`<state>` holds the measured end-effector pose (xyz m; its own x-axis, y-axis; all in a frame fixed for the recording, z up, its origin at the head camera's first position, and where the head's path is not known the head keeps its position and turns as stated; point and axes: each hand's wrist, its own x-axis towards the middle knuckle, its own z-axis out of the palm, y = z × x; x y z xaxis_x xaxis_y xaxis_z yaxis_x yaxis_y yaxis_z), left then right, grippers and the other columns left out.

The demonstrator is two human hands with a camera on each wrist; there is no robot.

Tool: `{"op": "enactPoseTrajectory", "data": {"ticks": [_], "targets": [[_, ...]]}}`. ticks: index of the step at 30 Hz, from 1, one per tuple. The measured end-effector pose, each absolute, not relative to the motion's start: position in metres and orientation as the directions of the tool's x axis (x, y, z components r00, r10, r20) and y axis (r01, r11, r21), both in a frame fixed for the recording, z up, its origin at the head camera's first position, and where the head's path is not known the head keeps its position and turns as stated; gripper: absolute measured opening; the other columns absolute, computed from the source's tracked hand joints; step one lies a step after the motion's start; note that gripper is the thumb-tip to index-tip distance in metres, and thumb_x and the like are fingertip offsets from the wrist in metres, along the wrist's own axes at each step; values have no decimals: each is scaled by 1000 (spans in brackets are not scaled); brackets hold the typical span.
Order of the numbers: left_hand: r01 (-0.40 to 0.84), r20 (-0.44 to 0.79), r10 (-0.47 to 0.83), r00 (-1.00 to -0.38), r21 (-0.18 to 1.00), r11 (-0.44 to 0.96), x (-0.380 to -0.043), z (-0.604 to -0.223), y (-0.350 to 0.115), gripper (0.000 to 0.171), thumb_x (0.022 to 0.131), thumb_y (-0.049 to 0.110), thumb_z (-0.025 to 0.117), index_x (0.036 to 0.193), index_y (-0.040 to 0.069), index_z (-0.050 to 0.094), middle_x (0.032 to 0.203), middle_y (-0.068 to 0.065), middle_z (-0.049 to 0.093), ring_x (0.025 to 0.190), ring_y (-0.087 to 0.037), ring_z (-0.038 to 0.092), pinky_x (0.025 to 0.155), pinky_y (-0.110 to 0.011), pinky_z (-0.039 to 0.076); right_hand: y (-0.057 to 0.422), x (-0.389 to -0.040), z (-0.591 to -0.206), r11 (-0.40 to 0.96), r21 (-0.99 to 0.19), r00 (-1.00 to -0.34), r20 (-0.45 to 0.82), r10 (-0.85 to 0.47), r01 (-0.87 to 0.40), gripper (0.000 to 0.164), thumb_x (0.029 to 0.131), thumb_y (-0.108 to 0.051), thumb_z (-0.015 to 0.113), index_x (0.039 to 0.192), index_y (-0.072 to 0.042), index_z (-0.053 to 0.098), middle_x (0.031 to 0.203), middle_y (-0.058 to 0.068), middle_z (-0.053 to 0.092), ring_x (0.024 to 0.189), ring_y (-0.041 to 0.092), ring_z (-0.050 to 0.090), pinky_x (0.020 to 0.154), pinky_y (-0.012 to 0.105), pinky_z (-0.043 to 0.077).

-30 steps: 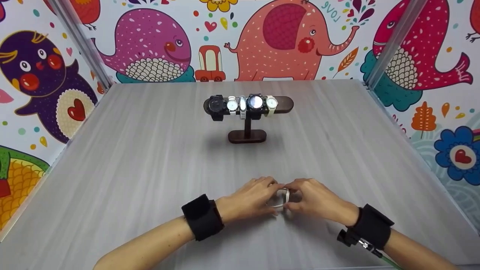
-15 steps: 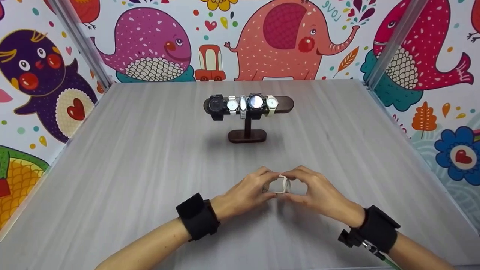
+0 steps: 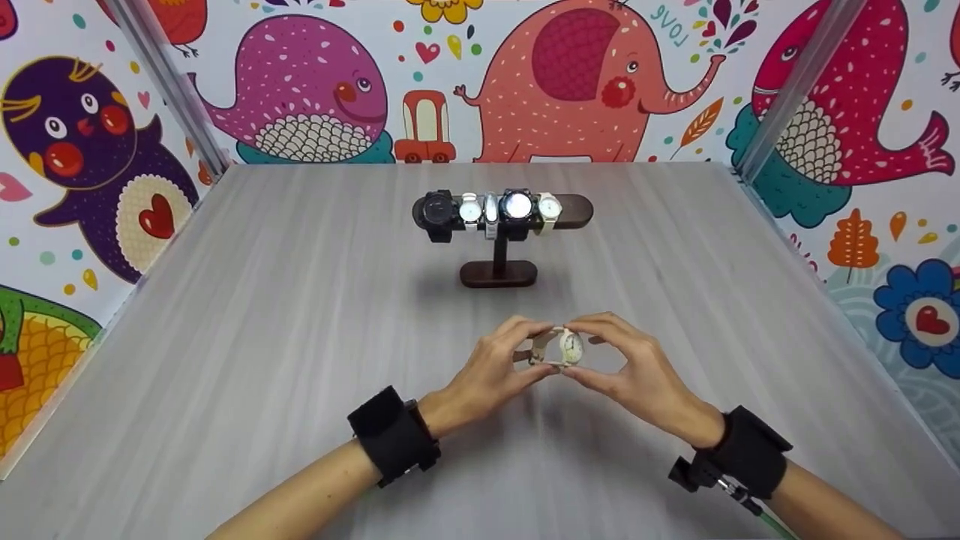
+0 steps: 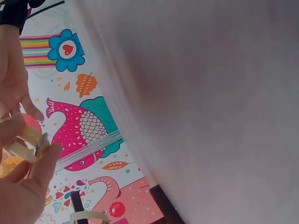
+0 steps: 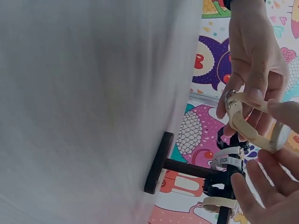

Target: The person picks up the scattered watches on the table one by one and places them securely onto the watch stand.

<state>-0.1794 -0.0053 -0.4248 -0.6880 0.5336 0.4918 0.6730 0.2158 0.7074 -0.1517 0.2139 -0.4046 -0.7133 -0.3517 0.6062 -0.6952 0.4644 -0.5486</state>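
Observation:
A cream watch (image 3: pixel 571 347) with a round dial is held between both hands, its strap forming a loop. My left hand (image 3: pixel 487 369) pinches the strap side between thumb and fingers. My right hand (image 3: pixel 646 375) pinches the dial end, thumb below and fingers above. In the right wrist view the strap (image 5: pixel 244 125) shows a metal buckle (image 5: pixel 229 97) beside the left thumb. Beyond the hands stands a dark brown watch stand (image 3: pixel 576 212), bearing several watches, among them a black watch (image 3: pixel 438 208) at the left and a pale-strapped watch (image 3: pixel 550 208) at the right.
The stand's base (image 3: pixel 499 275) rests on the light wood-grain table (image 3: pixel 315 300), a short way beyond the hands. Walls with cartoon animals (image 3: pixel 570 82) enclose the back and both sides. Black bands (image 3: pixel 394 436) circle both wrists; a green cable (image 3: pixel 776 523) runs from the right one.
Both hands have risen and moved forward toward the stand with the cream watch. The watch has turned, so its dial now shows to the head camera.

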Motion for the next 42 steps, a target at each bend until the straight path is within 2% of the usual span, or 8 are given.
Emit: {"op": "enactPoseTrajectory", "data": {"ticks": [4,10,20,35,42], "targets": [[645,489,532,-691,749,149,-179,-424,-5,49,88,5,74,133,-5,57,124,-19,61,121,-29,63,94,-19,57,210,-153,-400,403,-533,-666,642,-379,-744,54,73,1,86,123,-7,67,116,8,69,107,11,64,91,15,52],[649,510,522,-683,752,114,-178,-422,-5,49,89,3,72,135,-4,55,127,-19,60,123,-30,62,94,-19,57,208,-154,-398,381,-540,-660,641,-391,-750,54,74,-1,86,124,-8,66,119,6,67,110,10,63,95,21,54],[648,528,512,-677,758,75,-178,-421,-5,48,90,2,72,134,-5,55,128,-20,60,125,-32,61,94,-20,57,201,-156,-395,342,-529,-630,660,-410,-777,53,75,3,84,124,-4,66,117,10,67,111,14,62,98,18,52],[668,540,493,-682,735,119,-187,-422,-8,54,88,5,74,135,-8,54,128,-22,59,125,-33,61,96,-22,57,200,-170,-394,369,-493,-615,662,-429,-788,53,76,2,84,126,-1,66,117,13,67,112,16,63,102,16,50],[708,571,464,-677,677,201,-205,-424,-29,60,83,4,78,136,-9,53,130,-25,58,124,-36,60,95,-24,58,207,-182,-394,411,-445,-597,692,-405,-796,55,73,5,84,125,-1,67,117,13,69,110,17,65,103,12,48]]}}
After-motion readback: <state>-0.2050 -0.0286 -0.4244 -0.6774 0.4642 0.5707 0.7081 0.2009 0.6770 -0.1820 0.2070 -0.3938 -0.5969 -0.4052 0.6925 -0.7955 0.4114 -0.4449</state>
